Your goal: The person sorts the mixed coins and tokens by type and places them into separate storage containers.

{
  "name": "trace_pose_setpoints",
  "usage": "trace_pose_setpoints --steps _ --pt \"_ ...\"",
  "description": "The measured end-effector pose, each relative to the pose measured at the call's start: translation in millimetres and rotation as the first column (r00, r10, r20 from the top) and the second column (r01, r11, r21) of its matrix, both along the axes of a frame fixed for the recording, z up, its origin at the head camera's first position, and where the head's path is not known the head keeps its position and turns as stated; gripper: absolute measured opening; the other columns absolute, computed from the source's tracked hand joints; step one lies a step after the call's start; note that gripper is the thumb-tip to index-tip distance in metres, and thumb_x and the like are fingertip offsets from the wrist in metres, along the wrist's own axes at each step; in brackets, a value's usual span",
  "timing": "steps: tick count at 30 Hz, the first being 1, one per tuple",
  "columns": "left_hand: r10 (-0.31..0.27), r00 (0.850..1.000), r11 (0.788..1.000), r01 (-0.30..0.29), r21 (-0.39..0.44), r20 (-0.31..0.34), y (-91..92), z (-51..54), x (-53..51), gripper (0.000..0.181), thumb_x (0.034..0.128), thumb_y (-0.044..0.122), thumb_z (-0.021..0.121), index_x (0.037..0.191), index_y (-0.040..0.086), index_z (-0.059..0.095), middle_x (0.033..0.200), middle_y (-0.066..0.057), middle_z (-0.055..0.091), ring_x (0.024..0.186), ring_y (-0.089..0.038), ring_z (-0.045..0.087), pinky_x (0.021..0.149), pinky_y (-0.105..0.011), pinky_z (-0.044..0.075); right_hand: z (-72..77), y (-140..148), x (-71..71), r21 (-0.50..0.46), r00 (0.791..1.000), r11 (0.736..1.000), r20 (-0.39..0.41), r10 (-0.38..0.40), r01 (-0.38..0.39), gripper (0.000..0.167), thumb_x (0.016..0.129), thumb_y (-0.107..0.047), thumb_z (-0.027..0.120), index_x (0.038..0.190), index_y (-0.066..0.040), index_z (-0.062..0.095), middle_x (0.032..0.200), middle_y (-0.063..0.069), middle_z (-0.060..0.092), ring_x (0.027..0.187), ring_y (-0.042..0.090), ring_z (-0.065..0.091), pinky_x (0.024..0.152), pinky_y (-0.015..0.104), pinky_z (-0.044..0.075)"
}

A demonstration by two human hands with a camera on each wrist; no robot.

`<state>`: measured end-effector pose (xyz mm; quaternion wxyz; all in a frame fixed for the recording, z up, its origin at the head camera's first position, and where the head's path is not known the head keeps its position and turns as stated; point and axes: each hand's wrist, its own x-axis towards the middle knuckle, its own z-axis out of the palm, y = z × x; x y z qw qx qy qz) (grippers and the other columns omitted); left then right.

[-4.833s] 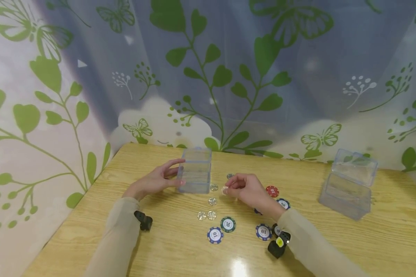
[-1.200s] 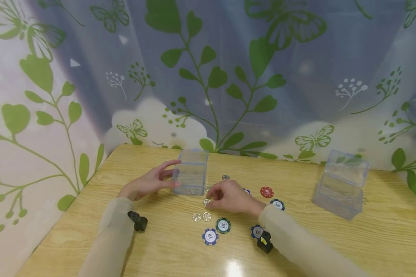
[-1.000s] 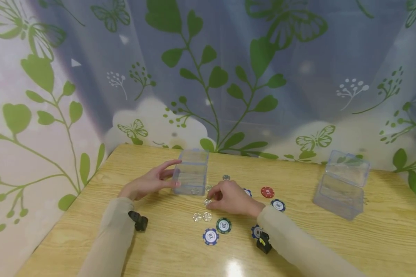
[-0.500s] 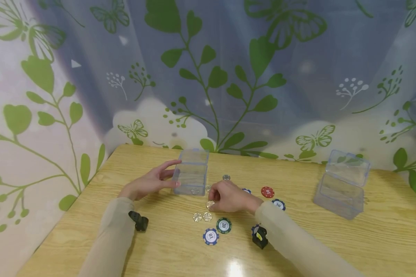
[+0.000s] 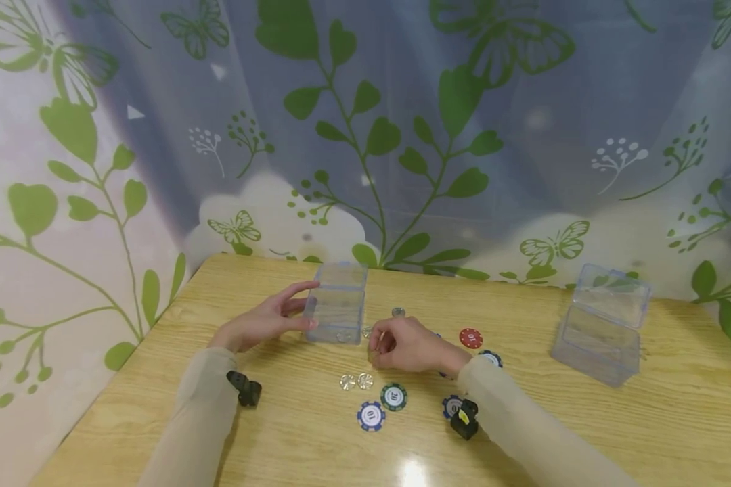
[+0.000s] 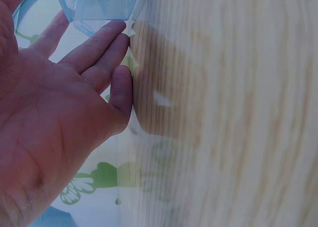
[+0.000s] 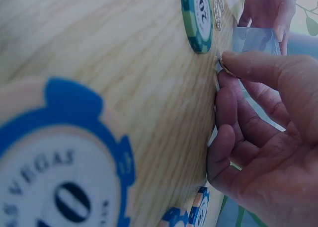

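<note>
My left hand [image 5: 257, 326] touches the left side of a clear plastic box [image 5: 335, 306] with its lid up; the thumb is at the near corner. In the left wrist view its fingers [image 6: 102, 50] are extended, fingertips at the box. One shiny coin [image 5: 344, 336] shows through the box's near wall. To the right of the box, just above the table, my right hand [image 5: 405, 345] pinches a coin [image 7: 226, 68] between thumb and index finger, seen edge-on in the right wrist view. A loose coin [image 5: 367, 332] lies by the box, another coin [image 5: 399, 312] farther back.
Two coins [image 5: 365, 381] lie nearer me, beside a green poker chip [image 5: 394, 396] and a blue chip [image 5: 371, 416]. A red chip [image 5: 471, 338] and several blue chips [image 5: 452, 406] lie around my right forearm. A second open clear box [image 5: 597, 345] stands at right.
A coin right of the box has been picked up from the table by my right hand. Since the oldest frame, a coin has appeared in the box. My left hand stays at the box.
</note>
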<state>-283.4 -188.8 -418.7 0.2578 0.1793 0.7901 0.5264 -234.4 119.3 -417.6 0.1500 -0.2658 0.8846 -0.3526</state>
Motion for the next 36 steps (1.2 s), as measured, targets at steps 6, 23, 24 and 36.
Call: trace_pose_setpoints --steps 6,23,24,36 --pt "-0.006 1.000 1.000 0.006 -0.008 0.000 0.0 1.0 -0.9 0.086 0.0977 0.029 0.071 0.165 0.029 0.018 0.171 -0.017 0.016 0.159 -0.039 0.014 0.118 -0.074 0.020 1.2 4 1.0 -0.037 1.000 0.999 0.023 -0.021 0.022 0.009 0.088 -0.010 0.075 0.095 -0.015 0.071 0.078 -0.004 0.067 0.072 0.009 0.061 0.072 0.026 0.050" --pt "-0.011 1.000 1.000 0.011 -0.006 -0.009 0.3 -0.4 -1.4 0.085 0.0983 0.027 0.071 0.165 0.028 0.018 0.171 -0.016 0.018 0.159 -0.038 0.015 0.120 -0.071 0.020 -3.5 11 -1.2 -0.208 0.960 0.944 0.167 -0.223 0.255 0.013 0.090 -0.017 0.078 0.100 -0.013 0.073 0.087 0.003 0.070 0.074 0.015 0.061 0.065 0.028 0.048" --pt "-0.011 1.000 1.000 0.010 -0.007 -0.009 0.4 -0.5 -1.3 0.085 0.0984 0.027 0.071 0.165 0.028 0.018 0.171 -0.016 0.018 0.159 -0.038 0.015 0.120 -0.071 0.020 -3.3 11 -1.3 -0.218 0.959 0.940 0.169 -0.227 0.261 0.013 0.090 -0.017 0.077 0.101 -0.012 0.073 0.087 0.004 0.070 0.073 0.015 0.061 0.064 0.028 0.048" --pt "-0.005 1.000 1.000 0.005 0.009 -0.006 -0.1 -0.9 -0.3 0.085 0.0978 0.026 0.071 0.165 0.027 0.019 0.171 -0.017 0.018 0.159 -0.038 0.016 0.121 -0.069 0.021 8.3 -1 -4.0 -0.345 0.912 0.852 0.260 -0.317 0.394 0.019 0.091 -0.020 0.078 0.108 -0.013 0.072 0.092 0.004 0.071 0.080 0.024 0.061 0.068 0.030 0.051"
